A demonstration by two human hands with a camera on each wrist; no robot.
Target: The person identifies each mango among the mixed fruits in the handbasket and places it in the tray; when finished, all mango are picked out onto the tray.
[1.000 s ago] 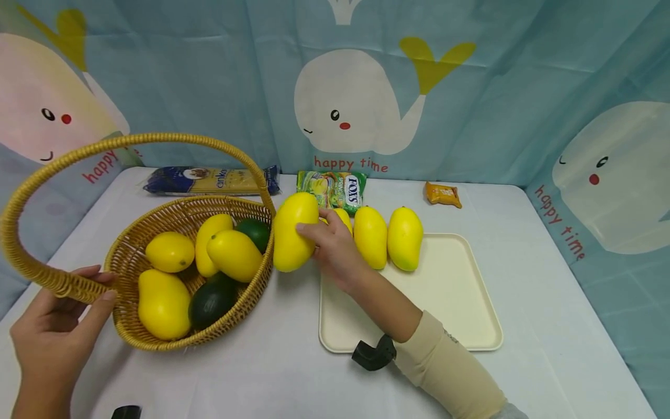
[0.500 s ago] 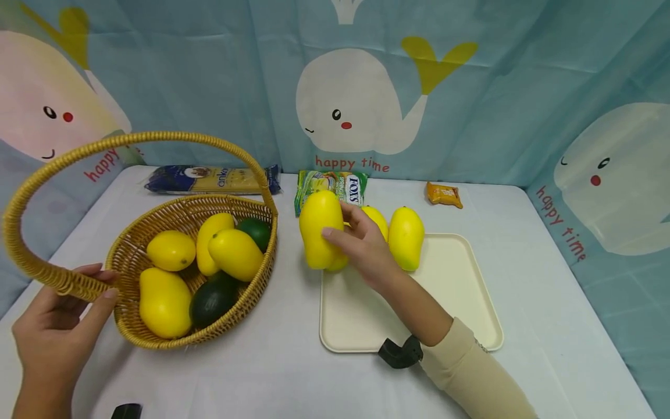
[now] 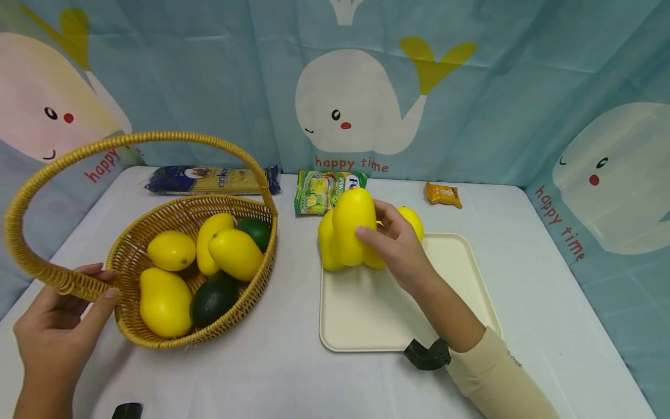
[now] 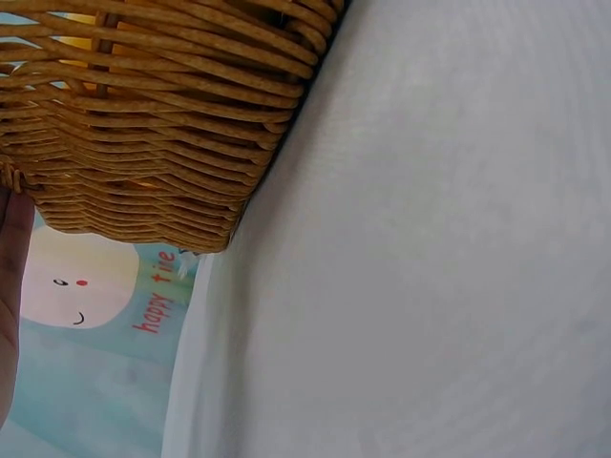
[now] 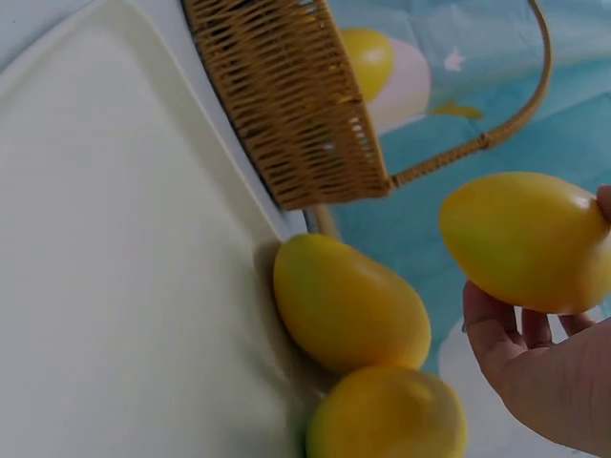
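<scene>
My right hand (image 3: 400,247) holds a yellow mango (image 3: 353,224) between thumb and fingers, raised over the back of a cream tray (image 3: 408,317). Along that back edge lie more mangoes: one at the left (image 3: 327,241), one mostly hidden behind the held fruit, and another at the right (image 3: 413,221), partly covered by my hand. In the right wrist view the held mango (image 5: 525,239) is apart from two mangoes on the tray. My left hand (image 3: 57,331) grips the foot of the handle of a wicker basket (image 3: 162,344). Inside are several yellow fruits (image 3: 164,302) and two dark green avocados (image 3: 214,299).
Behind the basket lies a blue and yellow pasta packet (image 3: 209,180). A green sweets bag (image 3: 314,192) stands behind the tray, and a small orange wrapper (image 3: 443,195) lies at the back right. A whale-print curtain (image 3: 251,87) closes off the table's back.
My right hand has carried the mango rightward from beside the basket to above the tray's back edge, now covering the middle mango there. The left hand keeps its grip on the basket.
</scene>
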